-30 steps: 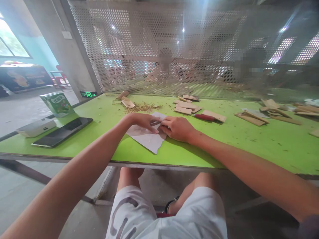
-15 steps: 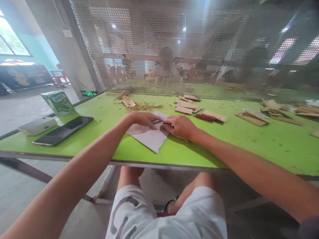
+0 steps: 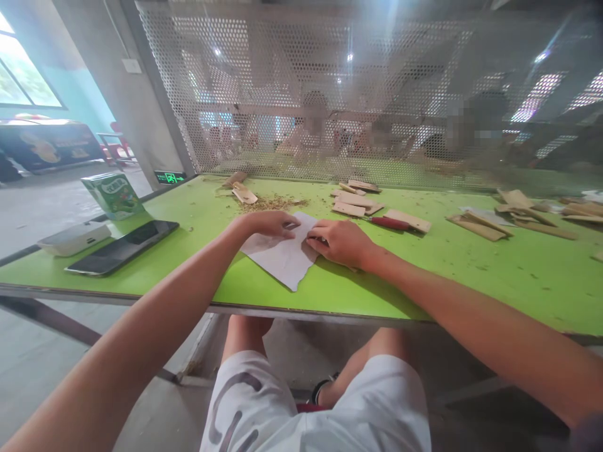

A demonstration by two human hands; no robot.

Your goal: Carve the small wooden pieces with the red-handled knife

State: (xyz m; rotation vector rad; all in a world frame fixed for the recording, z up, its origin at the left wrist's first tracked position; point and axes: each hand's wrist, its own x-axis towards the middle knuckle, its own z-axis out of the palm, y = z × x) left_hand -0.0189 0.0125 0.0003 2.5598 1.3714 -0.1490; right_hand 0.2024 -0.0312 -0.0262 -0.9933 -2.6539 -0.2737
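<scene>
Clock: centred on the paper, 12 = away from the wearer
Paper: white sheet [image 3: 287, 263], one torn edge, flat on the tabletop [image 3: 377, 295], under and between the hands
Left hand [image 3: 269, 224]: 12, over the far part of the sheet, half open, nothing seen in grip
Right hand [image 3: 342, 242]: 3, fingers curled at the sheet's edge; can't tell if it grips anything
Carton [image 3: 114, 196]: between 9 and 10, green, upright, contents hidden; pale lettering too blurred to read
White case [image 3: 73, 240]: 9, just beyond the phone [image 3: 123, 248]; contents not visible
Exit sign [image 3: 169, 178]: 10, green running figure, arrow pointing right
Wood: light slats [image 3: 349, 209] at 2, near a red-handled tool [image 3: 390, 223]
Shavings [image 3: 277, 202]: 12
</scene>
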